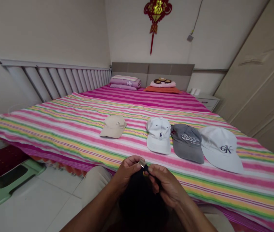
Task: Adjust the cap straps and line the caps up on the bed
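Note:
A black cap (141, 203) rests in my lap, its adjusting strap raised toward the bed. My left hand (129, 170) pinches the small silver metal buckle (142, 163) on that strap. Close beside it, my right hand (164, 180) grips the dark strap (146, 168) between thumb and fingers. The lower part of the cap is dark and hard to make out. Beyond my hands on the bed lie a beige cap (114, 126), a white cap with a small dark logo (159, 137), a grey cap with white lettering (187, 141) and a white cap marked CK (221, 148).
The bed has a striped sheet (61, 125). Folded purple bedding (125, 82) and an orange pillow (162, 89) sit by the headboard (170, 72). A green stool (13, 183) stands on the tiled floor at left. A white nightstand (208, 101) is at the far right.

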`<move>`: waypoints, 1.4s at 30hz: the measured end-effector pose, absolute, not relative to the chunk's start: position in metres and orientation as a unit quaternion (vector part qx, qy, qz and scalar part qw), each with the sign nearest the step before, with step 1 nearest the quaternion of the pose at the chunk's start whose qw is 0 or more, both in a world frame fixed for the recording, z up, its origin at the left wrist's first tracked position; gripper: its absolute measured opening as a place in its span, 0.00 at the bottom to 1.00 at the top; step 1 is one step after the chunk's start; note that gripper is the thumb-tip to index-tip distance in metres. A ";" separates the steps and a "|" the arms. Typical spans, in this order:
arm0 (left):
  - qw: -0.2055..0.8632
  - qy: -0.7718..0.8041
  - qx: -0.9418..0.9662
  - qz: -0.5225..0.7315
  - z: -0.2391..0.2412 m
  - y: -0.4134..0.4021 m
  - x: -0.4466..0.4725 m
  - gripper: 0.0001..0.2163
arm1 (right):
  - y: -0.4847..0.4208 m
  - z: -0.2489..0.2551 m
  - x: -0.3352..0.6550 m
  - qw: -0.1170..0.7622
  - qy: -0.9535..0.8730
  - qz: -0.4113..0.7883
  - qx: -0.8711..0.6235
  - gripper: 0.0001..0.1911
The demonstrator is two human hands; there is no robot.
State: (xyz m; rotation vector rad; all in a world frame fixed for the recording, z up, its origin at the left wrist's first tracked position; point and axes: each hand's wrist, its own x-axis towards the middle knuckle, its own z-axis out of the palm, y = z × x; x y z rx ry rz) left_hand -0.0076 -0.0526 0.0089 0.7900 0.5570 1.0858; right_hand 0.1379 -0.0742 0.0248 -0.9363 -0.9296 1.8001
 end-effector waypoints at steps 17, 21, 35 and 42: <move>0.742 0.258 0.354 0.507 0.005 -0.058 -0.003 0.12 | -0.077 0.030 0.134 0.453 -0.373 0.710 -0.390 0.14; 0.737 0.261 0.349 0.517 0.003 -0.059 -0.003 0.12 | -0.078 0.028 0.134 0.465 -0.361 0.718 -0.371 0.11; 0.742 0.262 0.329 0.523 0.000 -0.060 -0.003 0.14 | -0.080 0.026 0.136 0.429 -0.388 0.705 -0.410 0.14; 0.752 0.255 0.362 0.488 0.000 -0.062 -0.003 0.11 | -0.077 0.026 0.136 0.444 -0.392 0.697 -0.405 0.14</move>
